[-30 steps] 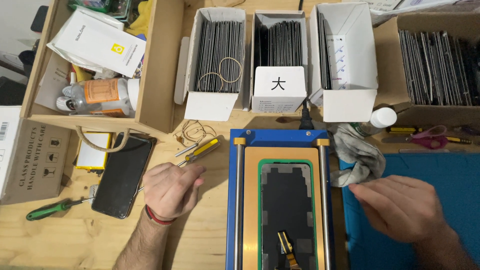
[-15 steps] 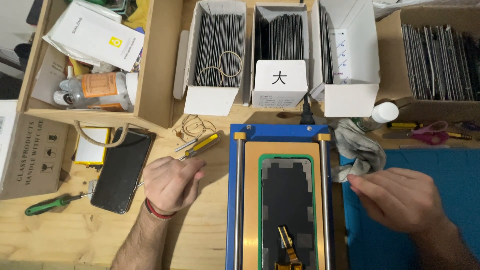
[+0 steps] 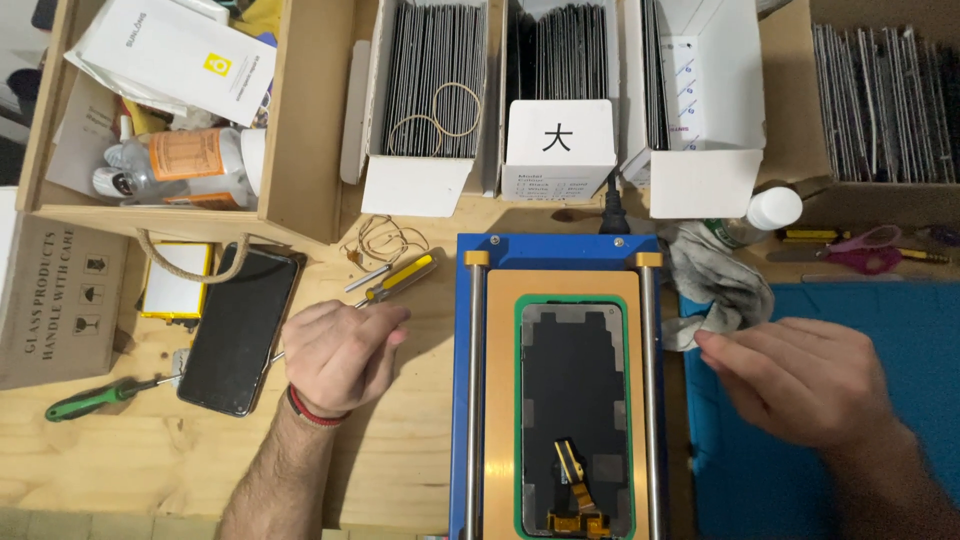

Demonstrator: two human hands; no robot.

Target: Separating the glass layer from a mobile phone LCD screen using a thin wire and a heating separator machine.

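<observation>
Hands, two, bare, over a wooden worktop (image 3: 400, 440).

Left hand (image 3: 340, 352): curled narrow, knuckles up, over a thin metal tool whose tip shows at the fingers; the grip itself is hidden under the hand, so whether the tool is held cannot be told. Red band at the wrist. Since half a second ago the hand sits slightly nearer the yellow-handled screwdriver (image 3: 398, 279), which lies just beside the fingertips, apart from them.

Right hand (image 3: 800, 380): fingers drawn together, loosely bent, above the blue mat (image 3: 900, 320); fingertips near or touching the edge of the grey cloth (image 3: 712, 285), contact not clear. Position little changed from the earlier frame.

Blue machine (image 3: 560, 250): centre of the worktop, between the hands, with an orange plate and two steel rails. Phone screen (image 3: 575, 400) lies flat in a green frame on the plate, back side up, gold ribbon cable at its lower end. Unmoved. Lower end of the machine cut off by the frame edge.

Black phone (image 3: 238, 328): left of the left hand, face up, partly under a cord loop.

Green screwdriver (image 3: 95, 400): far left, tip toward the phone.

White boxes (image 3: 430, 100): three at the top, packed with dark panels on edge; a rubber band lies on the first. Tops cut off.

Wooden crate (image 3: 300, 120): top left, holding bottles and a white packet, contents partly hidden.

Scissors (image 3: 870, 245): pink-handled, top right, blades hard to make out.
</observation>
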